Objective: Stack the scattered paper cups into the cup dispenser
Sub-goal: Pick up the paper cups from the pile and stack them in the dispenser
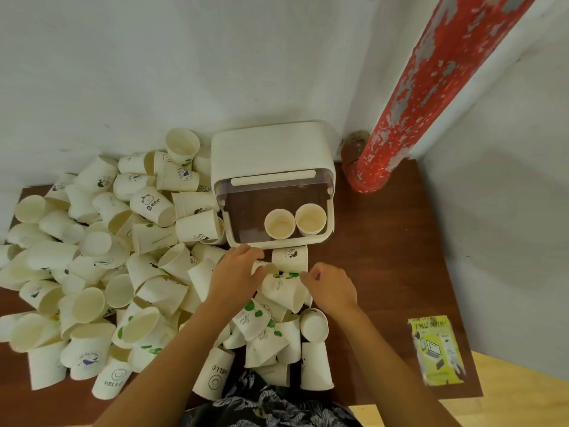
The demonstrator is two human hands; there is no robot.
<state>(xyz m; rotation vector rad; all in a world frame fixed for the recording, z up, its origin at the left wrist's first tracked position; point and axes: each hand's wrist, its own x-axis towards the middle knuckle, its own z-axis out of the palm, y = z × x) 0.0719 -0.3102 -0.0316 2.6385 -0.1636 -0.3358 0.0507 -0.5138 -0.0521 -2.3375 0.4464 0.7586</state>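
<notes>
On a brown table [400,241] against a white wall, two hands work among loose paper cups in front of a cup dispenser.

From the left: a heap of white cups [92,266], some printed with "Bear" or "HELLO", covers the table's left half and spills toward the person. The left hand [235,277] curls its fingers round a small cup [264,268] lying on its side just below the dispenser [271,155], whose clear lid is raised over two upright cups [294,222] standing side by side. The right hand [331,286] pinches the rim of a leaf-printed cup [281,289], tipped on its side between the hands. Farther right, a peeling red pipe [431,97] rises in the corner, and a yellow leaflet [435,352] lies near the table's edge.
</notes>
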